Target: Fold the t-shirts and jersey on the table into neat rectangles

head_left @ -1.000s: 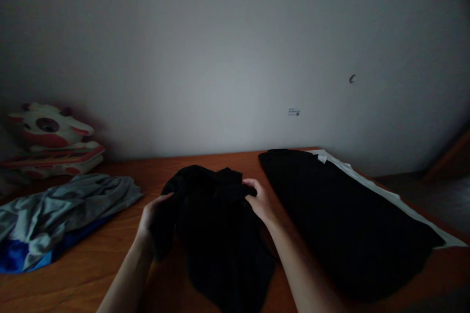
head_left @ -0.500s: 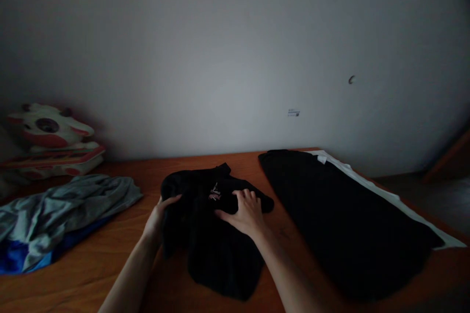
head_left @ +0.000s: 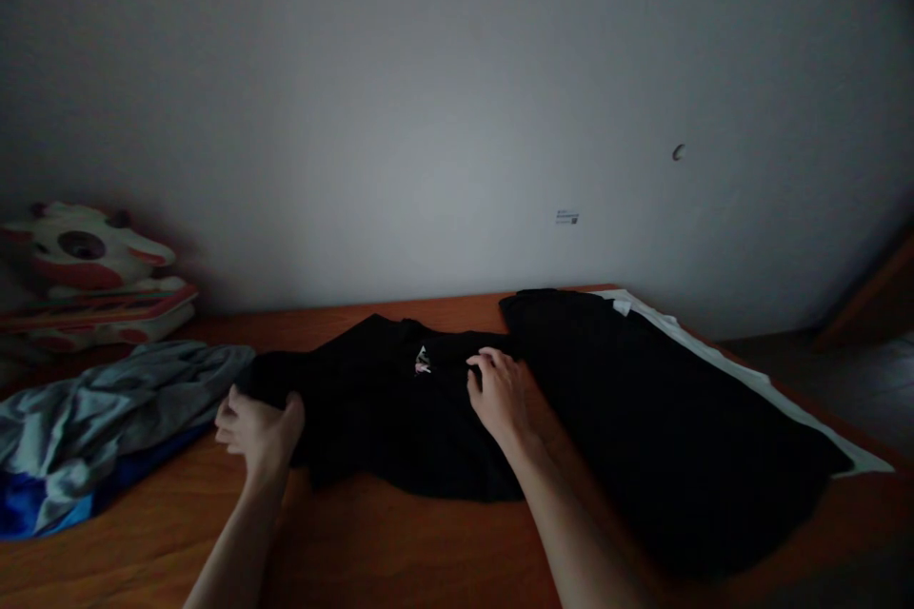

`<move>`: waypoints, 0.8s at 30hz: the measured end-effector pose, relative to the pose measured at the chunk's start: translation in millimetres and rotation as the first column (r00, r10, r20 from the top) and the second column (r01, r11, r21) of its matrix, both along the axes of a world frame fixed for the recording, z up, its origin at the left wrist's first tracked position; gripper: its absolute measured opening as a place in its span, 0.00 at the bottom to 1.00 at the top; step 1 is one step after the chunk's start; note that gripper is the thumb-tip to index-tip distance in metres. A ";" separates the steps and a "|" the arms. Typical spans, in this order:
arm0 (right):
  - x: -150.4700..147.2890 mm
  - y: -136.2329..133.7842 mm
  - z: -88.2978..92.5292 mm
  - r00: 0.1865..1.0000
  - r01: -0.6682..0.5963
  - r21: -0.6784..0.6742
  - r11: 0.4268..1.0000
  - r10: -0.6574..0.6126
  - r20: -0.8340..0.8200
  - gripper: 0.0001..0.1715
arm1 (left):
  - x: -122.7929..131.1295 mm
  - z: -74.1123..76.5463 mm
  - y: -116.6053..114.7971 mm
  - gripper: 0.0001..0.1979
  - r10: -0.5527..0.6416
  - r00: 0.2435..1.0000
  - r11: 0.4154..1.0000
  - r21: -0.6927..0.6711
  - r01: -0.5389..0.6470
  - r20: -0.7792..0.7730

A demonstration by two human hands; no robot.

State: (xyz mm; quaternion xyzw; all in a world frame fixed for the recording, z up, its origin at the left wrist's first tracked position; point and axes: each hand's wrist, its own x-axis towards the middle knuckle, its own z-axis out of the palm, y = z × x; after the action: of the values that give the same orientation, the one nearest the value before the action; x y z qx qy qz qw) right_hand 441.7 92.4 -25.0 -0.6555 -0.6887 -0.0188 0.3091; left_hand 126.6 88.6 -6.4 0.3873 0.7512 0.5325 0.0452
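A black T-shirt with a small white and pink print lies spread, somewhat rumpled, on the wooden surface in front of me. At its left sleeve is my left hand, thumb and fingers spread apart against the cloth. My right hand rests near the shirt's right side, its fingers bent but apart, with no cloth visibly pinched. The fabric is very dark, so its folds and right edge are hard to make out.
To the right lies another black garment over a white one. At left is a grey and blue garment heap, with a cow-shaped toy keyboard behind it. A wall borders the wooden surface at the back.
The black T-shirt has gone from bunched to spread wider and flatter. My left hand has moved left along with its sleeve; my right hand has shifted slightly right and up.
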 end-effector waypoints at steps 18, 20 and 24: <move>-36.5 -16.6 7.3 0.977 -0.213 -0.196 0.957 0.207 -0.051 0.23 | 40.1 7.2 -11.6 0.31 -0.492 0.722 0.856 -0.421 0.299 -0.487; -32.1 -15.4 8.3 0.994 -0.100 -0.169 0.981 0.106 0.026 0.19 | 40.5 20.6 -15.8 0.29 -0.599 0.746 0.777 -0.434 0.456 -0.289; -22.1 -11.5 9.5 0.999 0.012 -0.203 0.979 -0.004 0.042 0.15 | 52.8 38.5 -25.7 0.32 -0.785 0.568 0.437 -0.428 0.791 0.247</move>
State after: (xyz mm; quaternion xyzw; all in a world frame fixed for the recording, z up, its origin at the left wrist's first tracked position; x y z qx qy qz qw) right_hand 419.6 80.9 -15.5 -0.6860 -0.6907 0.0370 0.2260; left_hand 179.5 62.9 32.1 0.6629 0.5927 0.2404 0.3892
